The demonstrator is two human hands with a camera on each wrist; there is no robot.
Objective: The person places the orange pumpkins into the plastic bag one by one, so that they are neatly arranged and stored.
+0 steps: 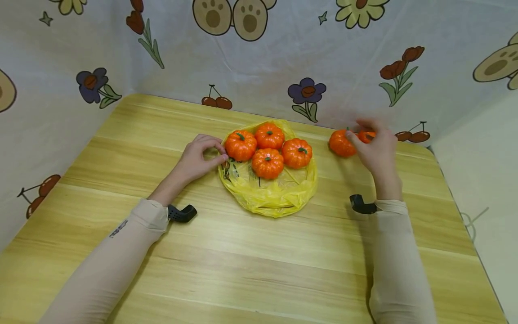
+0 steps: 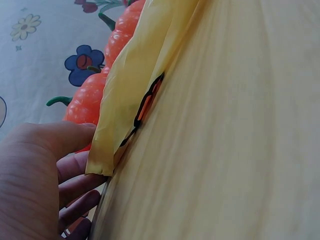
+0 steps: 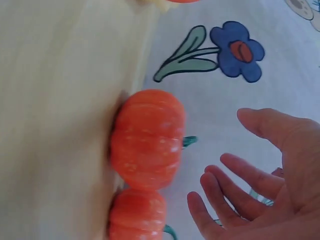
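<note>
A yellow plastic bag (image 1: 279, 198) lies spread in a round on the table, its rim rolled outward. Several small orange pumpkins (image 1: 268, 163) with green stems sit together inside it. My left hand (image 1: 198, 155) pinches the bag's left rim beside the leftmost pumpkin (image 1: 240, 145); in the left wrist view thumb and fingers meet at the bag's edge. To the right, my right hand (image 1: 376, 148) hovers over two more pumpkins, one in plain sight (image 1: 341, 143), the other (image 1: 366, 136) partly hidden by the hand. Its fingers (image 3: 235, 195) are spread and hold nothing.
The wooden table (image 1: 243, 261) runs back to a white cloth (image 1: 259, 67) printed with flowers, cherries and paws. A black curved piece (image 1: 184, 213) sits at the left cuff, another (image 1: 361, 204) at the right cuff. A pale cord (image 1: 471, 222) hangs past the right edge.
</note>
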